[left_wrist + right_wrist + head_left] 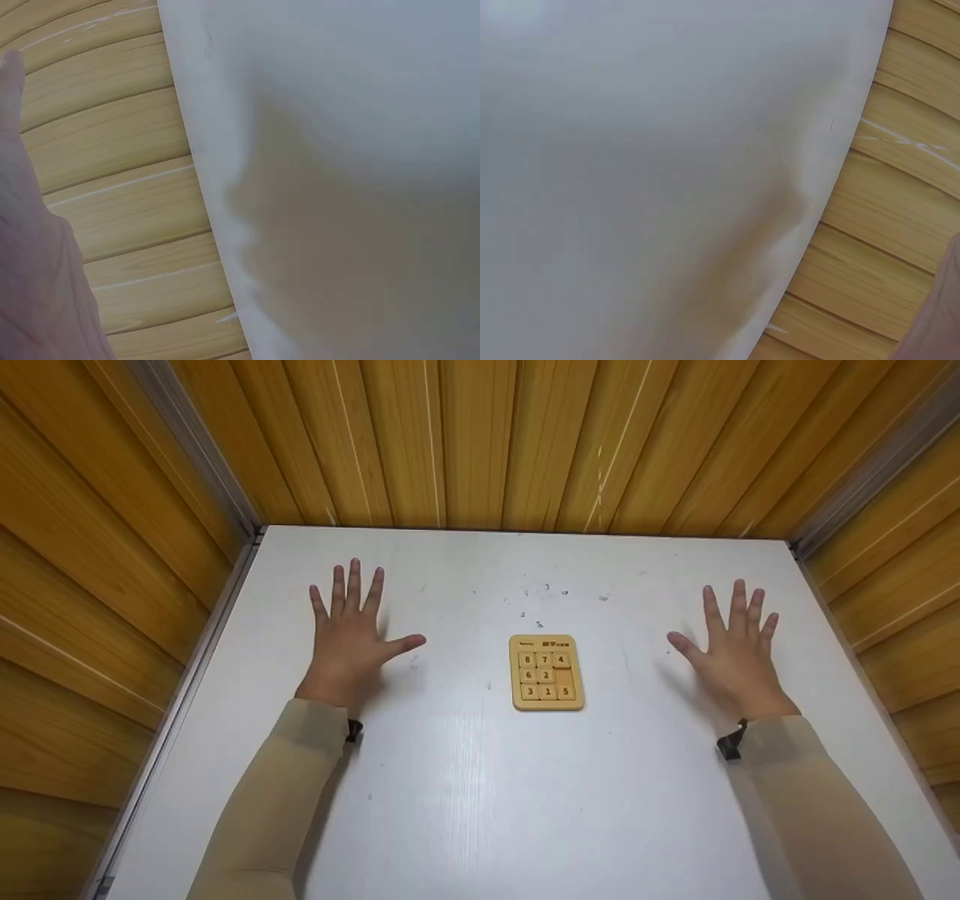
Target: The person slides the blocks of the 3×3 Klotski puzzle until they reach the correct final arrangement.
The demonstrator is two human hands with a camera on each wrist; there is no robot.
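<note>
Sleeves [259, 802]: tan and nearest, they were cut off at lower left and lower right.
Hands: the left hand [346, 645] and right hand [739, 664] were spread wide, holding nothing; whether they touched the counter [465, 795] could not be told.
Number puzzle [547, 673]: it lay just right of centre, well apart from both.
Gap [564, 679]: sliding tile 4 [561, 660], tile 2 [546, 676] or tile 5 [565, 691] there probably called for a flat fingertip push, rim [514, 679] steadied.
Unclear: top lettering was blurred; wrist views cropped both hands.

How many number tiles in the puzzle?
8. Top row: tile 8, tile 7, tile 4; middle: tile 6, tile 2; bottom: tile 3, tile 1, tile 5.
</note>
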